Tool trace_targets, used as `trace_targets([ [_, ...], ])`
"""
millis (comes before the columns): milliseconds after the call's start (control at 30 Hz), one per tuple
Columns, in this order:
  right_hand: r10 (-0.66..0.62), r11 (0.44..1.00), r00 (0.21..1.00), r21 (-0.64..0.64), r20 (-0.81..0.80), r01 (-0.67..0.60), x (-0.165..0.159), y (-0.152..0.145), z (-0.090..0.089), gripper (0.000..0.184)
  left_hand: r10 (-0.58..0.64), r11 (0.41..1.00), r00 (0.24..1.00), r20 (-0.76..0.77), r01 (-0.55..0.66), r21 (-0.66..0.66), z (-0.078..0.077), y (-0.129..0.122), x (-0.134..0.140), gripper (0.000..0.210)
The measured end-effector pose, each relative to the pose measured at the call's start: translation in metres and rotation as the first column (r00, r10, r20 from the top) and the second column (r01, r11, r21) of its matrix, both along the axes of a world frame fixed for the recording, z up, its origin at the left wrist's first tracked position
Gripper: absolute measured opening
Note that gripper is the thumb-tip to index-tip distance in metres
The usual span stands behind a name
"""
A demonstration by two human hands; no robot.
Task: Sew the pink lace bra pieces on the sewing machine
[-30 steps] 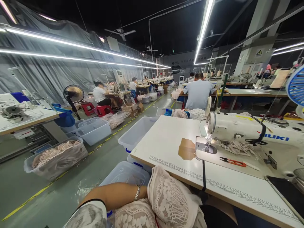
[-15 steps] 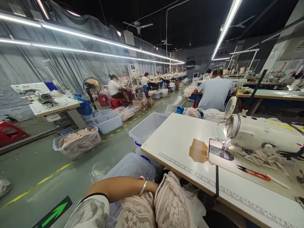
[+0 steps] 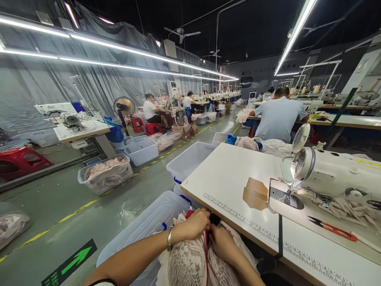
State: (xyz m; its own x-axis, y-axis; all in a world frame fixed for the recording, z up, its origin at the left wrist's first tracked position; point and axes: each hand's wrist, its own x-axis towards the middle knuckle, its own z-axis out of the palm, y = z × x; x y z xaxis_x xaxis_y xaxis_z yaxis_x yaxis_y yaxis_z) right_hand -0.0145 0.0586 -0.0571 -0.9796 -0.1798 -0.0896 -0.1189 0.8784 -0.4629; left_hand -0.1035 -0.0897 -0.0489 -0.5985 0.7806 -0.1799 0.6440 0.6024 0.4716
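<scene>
A bundle of pale beige lace bras (image 3: 187, 260) with moulded cups sits at my lap, below the table's front edge. Down its middle runs a thin red strip (image 3: 206, 254). My left hand (image 3: 196, 224), with a silver bracelet at the wrist, is closed over the top of the bundle. Close beside it, my right hand (image 3: 222, 242) has its fingers pinched together at the strip's upper end. Both sets of fingertips meet near the strip, partly hidden by the hands. Another bit of red (image 3: 189, 214) shows behind my left hand.
The white sewing table (image 3: 220, 171) carries a sewing machine (image 3: 336, 171), brown card (image 3: 255, 194) and red-handled thread snips (image 3: 333, 229). A lidded plastic bin (image 3: 143, 230) stands left of my lap, an open bin (image 3: 190, 163) beyond. A co-worker (image 3: 278, 115) sits ahead.
Both hands have come into view on top of the lace bras; before, the left was buried among them and the right unseen. The red strip now shows. The view has turned slightly left.
</scene>
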Motion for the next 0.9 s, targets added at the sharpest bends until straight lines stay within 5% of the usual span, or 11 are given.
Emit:
trace_targets([
  [200, 0.081, 0.984, 0.98, -0.172, 0.183, -0.05, -0.011, 0.007, -0.008, 0.015, -0.224, 0.967, 0.966, -0.128, 0.205, -0.149, 0.021, -0.001, 0.014, 0.02],
  [500, 0.061, 0.973, 0.998, -0.226, 0.032, -0.052, -0.005, -0.003, -0.007, 0.025, -0.451, 0.879, 0.782, -0.43, 0.304, -0.369, 0.055, -0.013, 0.05, 0.019],
  [600, -0.035, 0.947, 0.997, -0.315, 0.075, 0.057, -0.018, -0.009, 0.004, 0.027, -0.444, 0.883, 0.801, -0.402, 0.316, -0.347, 0.053, -0.013, 0.065, 0.018],
  [767, -0.036, 0.809, 0.99, -0.577, 0.139, 0.11, -0.026, -0.024, 0.041, 0.035, -0.336, 0.932, 0.932, -0.134, 0.309, -0.188, 0.036, -0.027, 0.075, 0.018],
  [900, -0.14, 0.702, 0.987, -0.711, -0.074, 0.046, 0.001, -0.026, 0.061, 0.035, -0.163, 0.987, 0.962, -0.219, 0.163, -0.018, 0.03, -0.037, 0.063, 0.024],
])
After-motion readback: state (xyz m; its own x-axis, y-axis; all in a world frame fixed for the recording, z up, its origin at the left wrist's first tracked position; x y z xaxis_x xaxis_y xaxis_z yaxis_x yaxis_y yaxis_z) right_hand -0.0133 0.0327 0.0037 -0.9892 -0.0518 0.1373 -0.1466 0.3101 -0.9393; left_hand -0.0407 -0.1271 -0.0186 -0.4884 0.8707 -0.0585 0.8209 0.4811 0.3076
